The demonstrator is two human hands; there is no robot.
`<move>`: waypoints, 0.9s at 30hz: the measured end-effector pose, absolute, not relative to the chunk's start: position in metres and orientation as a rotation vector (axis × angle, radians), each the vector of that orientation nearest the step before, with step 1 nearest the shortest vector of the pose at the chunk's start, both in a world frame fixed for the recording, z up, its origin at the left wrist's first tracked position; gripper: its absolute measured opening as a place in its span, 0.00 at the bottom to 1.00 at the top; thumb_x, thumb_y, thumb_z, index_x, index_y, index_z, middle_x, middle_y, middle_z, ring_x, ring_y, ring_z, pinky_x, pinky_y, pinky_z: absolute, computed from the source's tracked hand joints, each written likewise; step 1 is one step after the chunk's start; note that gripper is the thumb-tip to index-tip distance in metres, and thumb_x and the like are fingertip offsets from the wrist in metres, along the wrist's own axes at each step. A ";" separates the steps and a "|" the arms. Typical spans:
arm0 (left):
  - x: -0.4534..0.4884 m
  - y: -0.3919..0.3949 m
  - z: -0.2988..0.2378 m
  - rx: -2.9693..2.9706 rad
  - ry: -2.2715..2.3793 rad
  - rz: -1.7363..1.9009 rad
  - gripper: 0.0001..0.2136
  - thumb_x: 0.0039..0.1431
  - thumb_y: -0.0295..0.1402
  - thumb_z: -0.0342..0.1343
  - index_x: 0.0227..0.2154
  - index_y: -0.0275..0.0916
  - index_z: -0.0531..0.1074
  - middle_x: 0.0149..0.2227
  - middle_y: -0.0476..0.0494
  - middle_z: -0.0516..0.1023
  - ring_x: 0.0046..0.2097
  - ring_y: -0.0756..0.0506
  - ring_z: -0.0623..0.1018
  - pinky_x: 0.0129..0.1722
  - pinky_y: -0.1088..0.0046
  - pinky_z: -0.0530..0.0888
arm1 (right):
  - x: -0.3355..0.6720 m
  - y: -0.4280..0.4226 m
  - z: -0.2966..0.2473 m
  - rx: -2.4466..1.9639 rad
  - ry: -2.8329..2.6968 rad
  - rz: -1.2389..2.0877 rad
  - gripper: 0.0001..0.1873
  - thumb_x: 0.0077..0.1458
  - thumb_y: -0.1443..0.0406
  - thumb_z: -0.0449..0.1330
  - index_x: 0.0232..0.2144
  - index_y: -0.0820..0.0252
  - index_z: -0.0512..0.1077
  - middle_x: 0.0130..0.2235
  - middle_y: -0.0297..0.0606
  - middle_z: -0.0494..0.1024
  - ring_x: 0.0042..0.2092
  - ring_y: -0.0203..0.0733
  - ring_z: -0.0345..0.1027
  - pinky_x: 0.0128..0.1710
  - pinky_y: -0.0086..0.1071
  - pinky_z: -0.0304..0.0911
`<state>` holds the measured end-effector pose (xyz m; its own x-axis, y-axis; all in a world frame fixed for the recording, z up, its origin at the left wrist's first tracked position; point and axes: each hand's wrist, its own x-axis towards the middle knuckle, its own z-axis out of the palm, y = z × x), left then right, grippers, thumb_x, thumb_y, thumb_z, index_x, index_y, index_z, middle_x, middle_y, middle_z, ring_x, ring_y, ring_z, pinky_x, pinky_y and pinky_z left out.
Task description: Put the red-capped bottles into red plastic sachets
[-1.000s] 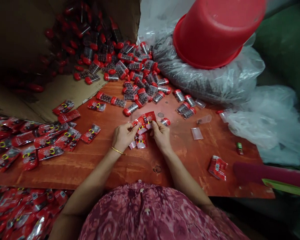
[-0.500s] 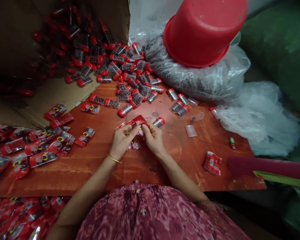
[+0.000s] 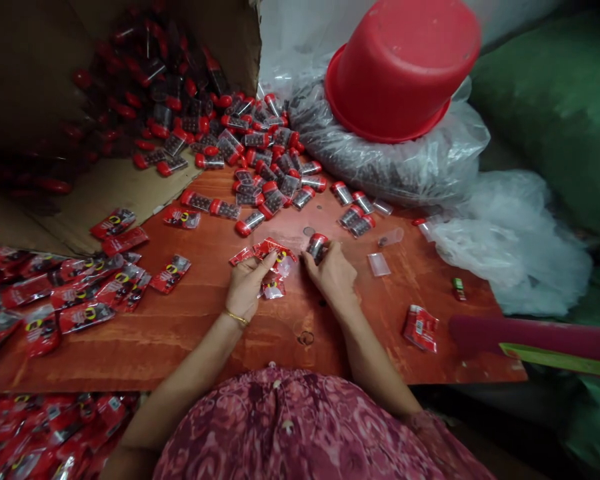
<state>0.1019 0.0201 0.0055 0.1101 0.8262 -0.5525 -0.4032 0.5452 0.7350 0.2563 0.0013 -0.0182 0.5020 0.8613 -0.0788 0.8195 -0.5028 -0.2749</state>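
Between the thumb and fingers of my left hand (image 3: 246,283) is a red printed plastic pouch (image 3: 281,258), over the middle of the table. My right hand (image 3: 334,275) is closed around a small clear tube with a red cap (image 3: 317,247), filled with dark pieces. Another red packet (image 3: 273,289) lies beneath the pouch, by my left fingertips. Beyond both hands, several more red-capped tubes (image 3: 251,223) lie on the table. Some filled packets (image 3: 171,274) rest to the left of my left hand.
A tilted cardboard box (image 3: 165,190) spills tubes onto the red table (image 3: 180,350). At the back, an upturned red tub (image 3: 405,73) sits on a full plastic bag (image 3: 395,167). Packets pile up at left. A folded stack of red pouches (image 3: 421,328) lies at right.
My right hand has let go of the pouch, moved right and taken hold of the tube lying there. My left hand still holds the pouch.
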 end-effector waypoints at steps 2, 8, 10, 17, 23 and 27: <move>0.101 0.021 0.005 0.412 1.110 0.933 0.17 0.29 0.40 0.69 0.20 0.33 0.73 0.17 0.52 0.72 0.19 0.56 0.69 0.20 0.80 0.64 | 0.262 -0.001 -0.023 -2.516 -1.491 0.302 0.22 0.53 0.56 0.54 0.46 0.65 0.61 0.42 0.49 0.74 0.41 0.50 0.69 0.32 0.33 0.58; 0.091 0.023 0.005 0.306 1.029 0.881 0.15 0.34 0.39 0.68 0.21 0.34 0.72 0.17 0.52 0.71 0.20 0.55 0.70 0.20 0.81 0.65 | 0.285 -0.010 -0.029 -2.219 -1.699 0.434 0.12 0.56 0.60 0.49 0.33 0.61 0.67 0.32 0.44 0.73 0.35 0.46 0.67 0.32 0.33 0.58; 0.091 0.022 0.005 0.331 1.040 0.882 0.15 0.35 0.40 0.67 0.22 0.34 0.72 0.18 0.52 0.72 0.20 0.55 0.70 0.21 0.80 0.65 | 0.285 -0.019 -0.024 -1.955 -1.664 0.621 0.14 0.57 0.58 0.47 0.35 0.60 0.67 0.30 0.39 0.72 0.31 0.41 0.65 0.30 0.31 0.58; 0.097 0.019 0.007 0.481 1.089 0.930 0.16 0.31 0.39 0.68 0.19 0.33 0.72 0.17 0.52 0.72 0.20 0.55 0.69 0.21 0.80 0.66 | 0.270 -0.061 0.007 -1.491 -1.391 1.003 0.13 0.55 0.60 0.53 0.38 0.60 0.70 0.23 0.31 0.70 0.22 0.32 0.59 0.23 0.27 0.56; 0.100 0.015 0.009 0.473 1.072 0.905 0.17 0.31 0.40 0.68 0.25 0.34 0.75 0.22 0.51 0.75 0.20 0.55 0.70 0.19 0.80 0.64 | 0.264 -0.065 0.013 -1.477 -1.362 1.089 0.12 0.52 0.60 0.55 0.36 0.60 0.73 0.20 0.30 0.70 0.21 0.33 0.60 0.21 0.27 0.56; 0.096 0.014 0.010 0.511 1.037 0.862 0.16 0.36 0.42 0.66 0.23 0.34 0.75 0.21 0.49 0.74 0.21 0.54 0.70 0.20 0.79 0.66 | 0.260 -0.065 0.017 -1.482 -1.354 1.170 0.12 0.50 0.59 0.56 0.32 0.60 0.73 0.19 0.30 0.68 0.20 0.33 0.59 0.19 0.26 0.55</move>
<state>0.0964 0.0144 0.0098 0.2376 0.8151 -0.5284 -0.3707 0.5789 0.7263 0.2599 -0.0655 0.0165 0.0009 0.9933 -0.1154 0.2584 -0.1117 -0.9596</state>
